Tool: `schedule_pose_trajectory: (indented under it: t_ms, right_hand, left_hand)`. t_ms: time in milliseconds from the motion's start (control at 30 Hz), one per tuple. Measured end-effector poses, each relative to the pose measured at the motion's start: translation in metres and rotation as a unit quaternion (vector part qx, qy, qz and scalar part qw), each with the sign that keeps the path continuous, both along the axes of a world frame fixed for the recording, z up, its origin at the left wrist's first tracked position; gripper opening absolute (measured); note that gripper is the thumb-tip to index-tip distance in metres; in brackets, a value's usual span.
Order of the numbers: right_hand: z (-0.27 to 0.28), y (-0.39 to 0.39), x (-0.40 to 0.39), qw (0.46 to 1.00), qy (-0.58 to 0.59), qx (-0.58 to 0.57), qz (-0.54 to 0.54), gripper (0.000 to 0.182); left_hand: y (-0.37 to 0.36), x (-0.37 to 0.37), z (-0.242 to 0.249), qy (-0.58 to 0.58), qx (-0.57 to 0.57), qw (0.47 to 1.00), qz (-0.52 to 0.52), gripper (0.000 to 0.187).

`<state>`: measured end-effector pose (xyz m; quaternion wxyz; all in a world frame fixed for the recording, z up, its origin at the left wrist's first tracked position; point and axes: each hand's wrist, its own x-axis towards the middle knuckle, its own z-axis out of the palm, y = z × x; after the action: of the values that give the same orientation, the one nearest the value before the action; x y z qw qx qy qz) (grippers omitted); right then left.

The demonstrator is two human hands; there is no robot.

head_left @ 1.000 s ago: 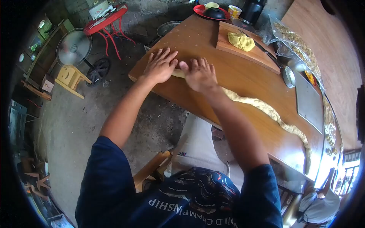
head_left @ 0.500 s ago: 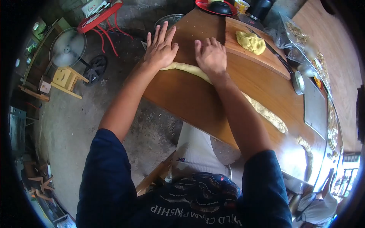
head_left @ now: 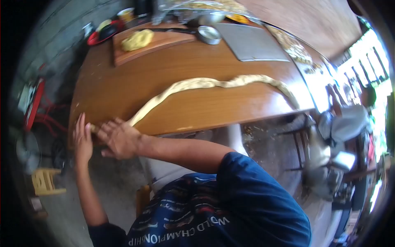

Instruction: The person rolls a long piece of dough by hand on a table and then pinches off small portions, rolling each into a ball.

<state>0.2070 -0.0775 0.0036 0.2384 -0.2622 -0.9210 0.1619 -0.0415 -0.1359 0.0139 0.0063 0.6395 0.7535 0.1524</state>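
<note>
A long dough rope (head_left: 181, 85) with brownish patches curves across the wooden table (head_left: 214, 109), thinner toward its left end. My right hand (head_left: 119, 138) lies flat over that end at the table's near-left edge, fingers stretched out and palm down. Just left of it, my left hand (head_left: 83, 138) is also outstretched near the table corner, beside a short bit of dough showing between the hands. Neither hand is wrapped around the dough. What lies under the palms is hidden.
At the back, a cutting board (head_left: 164, 40) bears a yellow dough lump (head_left: 138, 40) and a knife (head_left: 173, 30). Nearby are a round tin (head_left: 209, 35), a grey metal sheet (head_left: 253, 43) and a red plate (head_left: 94, 39). A person (head_left: 345, 121) is at the right; a stool (head_left: 47, 181) stands lower left.
The view has swung to the right, so the hands now appear at the lower left and more of the dough rope shows. The hands remain flat and outstretched, now closer together.
</note>
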Motion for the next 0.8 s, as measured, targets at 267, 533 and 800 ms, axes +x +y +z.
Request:
schedule_pose_trajectory:
  t_ms: [267, 533, 800]
  right_hand:
    - [0.036, 0.116, 0.326, 0.96, -0.147, -0.037, -0.235, 0.078]
    - [0.006, 0.119, 0.594, 0.866, -0.142, 0.103, -0.469, 0.055]
    - [0.023, 0.086, 0.67, 0.833, -0.17, 0.043, -0.524, 0.04]
  left_hand:
    - [-0.011, 0.002, 0.0, -0.096, 0.024, 0.99, -0.102, 0.039]
    - [0.077, -0.029, -0.02, -0.034, 0.09, 0.995, -0.036, 0.024]
    - [0.141, 0.205, 0.053, 0.017, 0.214, 0.964, -0.156, 0.042]
